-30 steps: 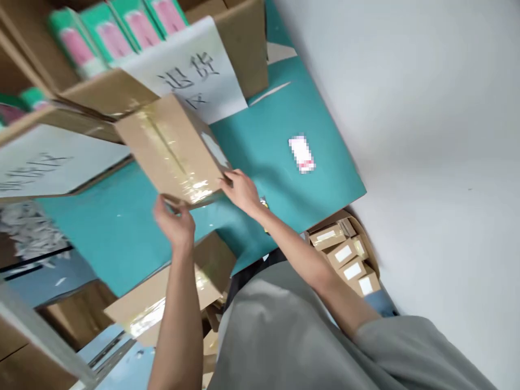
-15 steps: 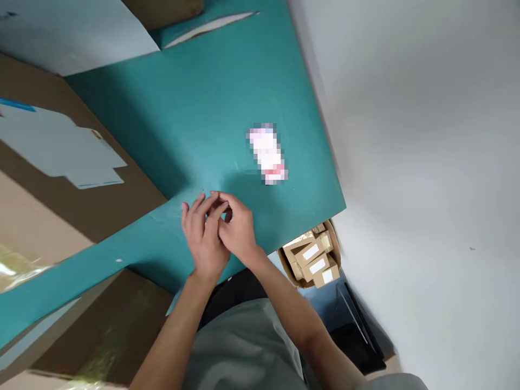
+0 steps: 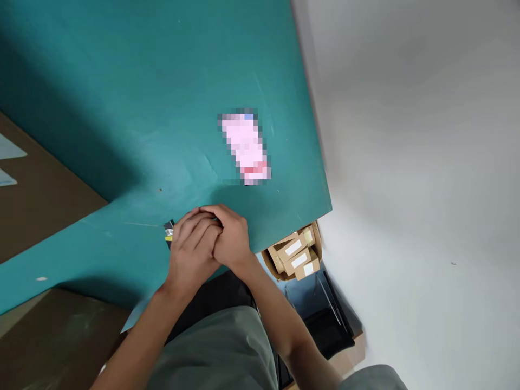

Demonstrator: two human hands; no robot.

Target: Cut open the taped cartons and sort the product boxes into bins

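My left hand (image 3: pixel 193 249) and my right hand (image 3: pixel 232 238) are pressed against each other above the front edge of the green table (image 3: pixel 142 135). The left fingers are bent and lie against the right ones. Both hands are closed, and whatever may be between them is hidden. Just left of the left hand, partly covered by it, shows a small black, silver and yellow item (image 3: pixel 169 230) whose kind I cannot make out. Beyond my hands a blurred-out pink rectangle shaped like a phone (image 3: pixel 246 146) lies flat on the table.
A cardboard box (image 3: pixel 44 200) stands on the table at the left. Another carton (image 3: pixel 69 336) is at the lower left, by the near edge. Below the right corner, a round container (image 3: pixel 266 260) holds several small labelled boxes (image 3: pixel 298 260). A white wall (image 3: pixel 414 162) borders the table's right side.
The view has shifted, so the boxes slide left. My hands have closed together, the left fingers now bent more. The small black and yellow item has come into sight beside the left hand.
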